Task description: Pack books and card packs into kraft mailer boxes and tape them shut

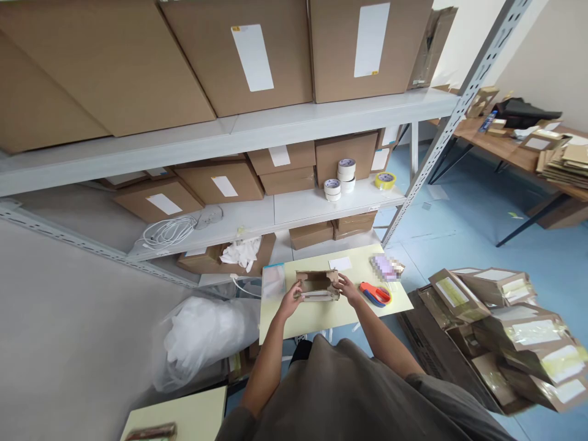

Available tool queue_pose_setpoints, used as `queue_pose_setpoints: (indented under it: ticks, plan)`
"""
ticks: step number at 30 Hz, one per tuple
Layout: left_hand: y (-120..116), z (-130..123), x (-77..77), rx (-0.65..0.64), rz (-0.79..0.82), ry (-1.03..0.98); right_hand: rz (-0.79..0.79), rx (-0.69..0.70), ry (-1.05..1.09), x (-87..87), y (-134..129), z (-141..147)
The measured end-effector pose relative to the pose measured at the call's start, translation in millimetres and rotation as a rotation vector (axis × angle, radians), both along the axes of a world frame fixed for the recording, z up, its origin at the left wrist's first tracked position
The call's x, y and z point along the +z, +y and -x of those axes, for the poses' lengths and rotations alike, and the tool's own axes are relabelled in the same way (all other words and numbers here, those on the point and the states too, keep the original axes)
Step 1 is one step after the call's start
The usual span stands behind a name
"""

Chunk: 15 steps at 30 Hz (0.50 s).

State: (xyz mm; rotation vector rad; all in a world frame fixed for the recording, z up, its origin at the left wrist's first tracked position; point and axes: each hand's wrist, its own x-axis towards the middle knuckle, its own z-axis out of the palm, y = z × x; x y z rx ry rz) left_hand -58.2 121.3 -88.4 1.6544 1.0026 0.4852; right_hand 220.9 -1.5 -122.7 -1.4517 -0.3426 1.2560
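A small brown cardboard box (318, 284) stands open at the top on the pale yellow table (294, 321). My left hand (292, 300) grips its left end, fingers at the edge. At the opposite end, my right hand (348, 288) has its fingers closed on the box's right side. Right of that hand lies a red and blue tape dispenser (375, 294). Behind it is a blurred purple item (386, 267). A white paper slip (340, 263) lies just beyond the box, and a clear plastic bag (274, 280) rests at the table's left end.
Metal shelving (294, 119) with large cartons rises in front, holding white tape rolls (332, 188), yellow tape (384, 180) and a coiled white cable (169, 233). A bulky plastic-wrapped bundle (206, 331) stands at left. Packed boxes (509, 331) are piled at right, near a wooden desk (496, 138).
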Motion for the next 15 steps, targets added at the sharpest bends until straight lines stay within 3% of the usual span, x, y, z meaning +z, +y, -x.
queue_pose_setpoints:
  ticks: [7, 10, 15]
  plan:
    - [-9, -11, 6.8, 0.326, -0.173, 0.153, 0.023, -0.061, -0.009, 7.0, 1, 3]
    - [-5, -18, 15.3, 0.241, -0.281, 0.242, 0.017, -0.010, -0.015, 9.4, -1, 1]
    - [8, -29, 17.2, 0.113, -0.278, 0.303, 0.079, 0.055, -0.030, 7.3, 6, -1]
